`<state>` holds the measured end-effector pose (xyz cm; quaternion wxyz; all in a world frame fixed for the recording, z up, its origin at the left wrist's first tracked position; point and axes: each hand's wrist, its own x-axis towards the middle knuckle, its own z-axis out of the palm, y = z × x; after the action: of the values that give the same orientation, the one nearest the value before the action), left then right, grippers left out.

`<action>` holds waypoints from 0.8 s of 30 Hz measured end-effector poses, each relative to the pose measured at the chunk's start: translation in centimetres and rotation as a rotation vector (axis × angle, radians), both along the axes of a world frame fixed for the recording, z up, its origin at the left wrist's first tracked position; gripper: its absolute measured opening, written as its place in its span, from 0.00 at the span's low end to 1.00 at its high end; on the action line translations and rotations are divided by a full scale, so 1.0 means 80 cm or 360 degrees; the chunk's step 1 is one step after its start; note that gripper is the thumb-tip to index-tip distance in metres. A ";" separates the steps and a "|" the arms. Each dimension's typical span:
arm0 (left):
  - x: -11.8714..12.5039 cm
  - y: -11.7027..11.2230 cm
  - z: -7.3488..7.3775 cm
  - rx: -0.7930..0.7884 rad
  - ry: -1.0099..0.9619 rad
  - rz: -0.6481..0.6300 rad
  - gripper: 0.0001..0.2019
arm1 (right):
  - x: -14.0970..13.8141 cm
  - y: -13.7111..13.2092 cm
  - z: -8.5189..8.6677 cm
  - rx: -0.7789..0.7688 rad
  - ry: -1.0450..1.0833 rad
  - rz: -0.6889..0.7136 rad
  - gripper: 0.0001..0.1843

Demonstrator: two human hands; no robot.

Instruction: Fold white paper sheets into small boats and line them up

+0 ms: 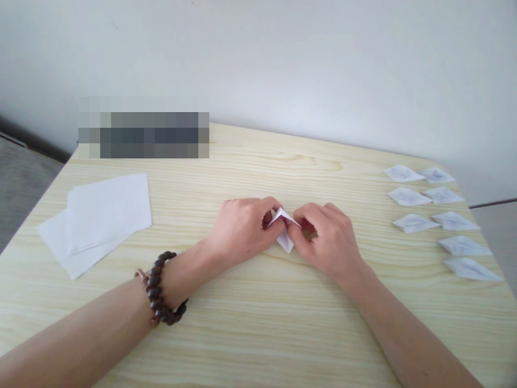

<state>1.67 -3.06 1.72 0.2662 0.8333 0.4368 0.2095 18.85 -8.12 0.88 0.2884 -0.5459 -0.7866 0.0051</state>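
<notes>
A small folded piece of white paper (287, 242) is held between my two hands over the middle of the table. My left hand (246, 226) pinches its left side between thumb and fingers. On the opposite side, my right hand (327, 234) grips the right corner in the same way. The paper has a peak at the top and a pointed flap hanging below; my fingers cover part of it. A dark beaded bracelet (155, 291) circles my left wrist.
Several folded white paper boats (412, 223) lie in two columns at the table's right side. Loose white paper sheets (109, 210) overlap at the left. A blurred-out dark object (149, 134) sits at the back left. The wooden table (262, 334) meets a white wall behind.
</notes>
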 end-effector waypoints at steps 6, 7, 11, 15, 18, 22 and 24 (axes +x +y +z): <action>-0.003 0.001 0.001 -0.0002 -0.0028 -0.0079 0.08 | 0.004 -0.005 -0.004 -0.0159 0.0444 0.0088 0.12; -0.004 0.001 0.001 -0.0018 -0.0071 -0.0111 0.08 | 0.004 -0.005 -0.004 -0.0138 0.0486 0.0086 0.12; -0.007 0.002 0.003 -0.0199 -0.0326 -0.0252 0.11 | 0.006 -0.006 -0.003 -0.0069 0.0582 0.0128 0.12; -0.007 0.005 0.004 -0.0393 -0.0572 -0.0194 0.12 | 0.009 -0.006 -0.006 -0.0080 0.0659 0.0160 0.14; -0.007 0.008 0.006 -0.0508 -0.0703 -0.0192 0.10 | 0.011 -0.006 -0.007 -0.0061 0.0640 0.0188 0.17; -0.009 0.012 0.009 -0.0654 -0.0865 -0.0218 0.13 | 0.012 -0.005 -0.003 -0.0020 0.0612 0.0204 0.18; -0.010 0.014 0.008 -0.0709 -0.0937 -0.0191 0.13 | 0.011 -0.005 -0.001 0.0013 0.0583 0.0177 0.16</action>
<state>0.89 -1.94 2.34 0.5670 0.6831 0.3269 0.3241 19.70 -8.50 0.79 0.4282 -0.4904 -0.7500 0.1171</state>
